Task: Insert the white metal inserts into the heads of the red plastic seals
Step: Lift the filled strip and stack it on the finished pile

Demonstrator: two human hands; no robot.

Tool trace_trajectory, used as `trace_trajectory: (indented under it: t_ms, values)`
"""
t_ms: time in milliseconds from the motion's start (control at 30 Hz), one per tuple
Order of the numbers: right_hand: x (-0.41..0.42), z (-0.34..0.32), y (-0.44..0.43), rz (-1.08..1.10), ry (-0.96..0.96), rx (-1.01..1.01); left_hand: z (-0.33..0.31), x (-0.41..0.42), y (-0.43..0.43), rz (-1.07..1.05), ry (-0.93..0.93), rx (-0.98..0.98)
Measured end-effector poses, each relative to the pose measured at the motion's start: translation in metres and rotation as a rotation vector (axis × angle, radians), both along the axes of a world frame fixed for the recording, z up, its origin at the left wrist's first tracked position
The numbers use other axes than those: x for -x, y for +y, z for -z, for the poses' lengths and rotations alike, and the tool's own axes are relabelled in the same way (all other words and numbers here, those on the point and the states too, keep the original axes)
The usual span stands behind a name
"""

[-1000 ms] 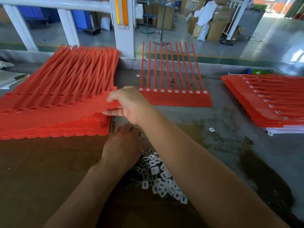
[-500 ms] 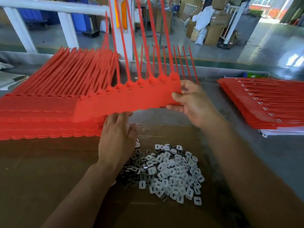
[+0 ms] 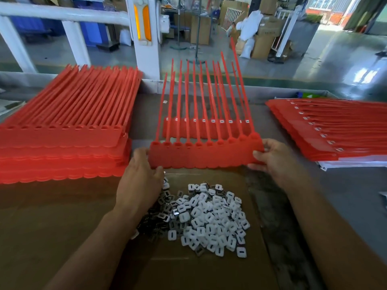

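A factory floor: stacked red plastic seals [image 3: 62,143] on a workbench [image 3: 345,185], with cardboard boxes [image 3: 200,28], white sacks [image 3: 251,24] and polished concrete floor [image 3: 335,55] behind.

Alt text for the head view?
Left hand and right hand hold a red seal strip by its ends beyond a pile of white inserts on cardboard. A second strip lies behind. Left stack and right stack flank it.

Both forearms bare, entering from 7 and 5 o'clock. The left hand [image 3: 139,174], back up, pinches strip [image 3: 205,155] at its 9 o'clock end; the right hand [image 3: 272,156] pinches the 3 o'clock end.
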State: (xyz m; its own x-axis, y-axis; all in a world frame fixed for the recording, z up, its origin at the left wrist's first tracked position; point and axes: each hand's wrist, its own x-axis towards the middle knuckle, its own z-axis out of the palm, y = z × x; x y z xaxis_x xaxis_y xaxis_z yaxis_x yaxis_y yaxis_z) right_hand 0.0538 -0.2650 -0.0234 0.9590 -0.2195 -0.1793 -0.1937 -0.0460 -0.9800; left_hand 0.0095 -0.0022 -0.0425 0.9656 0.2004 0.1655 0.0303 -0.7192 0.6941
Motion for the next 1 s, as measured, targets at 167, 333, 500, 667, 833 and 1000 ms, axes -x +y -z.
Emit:
trace_trajectory:
  t_ms: [167,333,500,667,833,1000]
  values:
    - [0.000,0.011,-0.007,0.046,-0.019,0.367,0.003,-0.001,0.001,0.109,-0.024,-0.216]
    - [0.007,0.008,-0.013,0.043,-0.012,0.722,0.004,-0.001,0.003,0.146,0.005,-0.290]
    - [0.008,0.008,-0.012,0.055,0.039,0.880,0.004,-0.002,0.006,0.155,-0.002,-0.285]
    - [0.012,0.002,0.000,0.081,-0.168,0.958,0.000,-0.003,0.008,0.112,-0.150,-0.184]
    - [0.023,-0.013,0.044,-0.403,-0.263,0.927,0.002,-0.002,0.007,0.189,-0.073,-0.235]
    - [0.027,-0.016,0.100,-0.775,-0.387,0.998,0.001,-0.004,0.009,0.168,-0.024,-0.198]
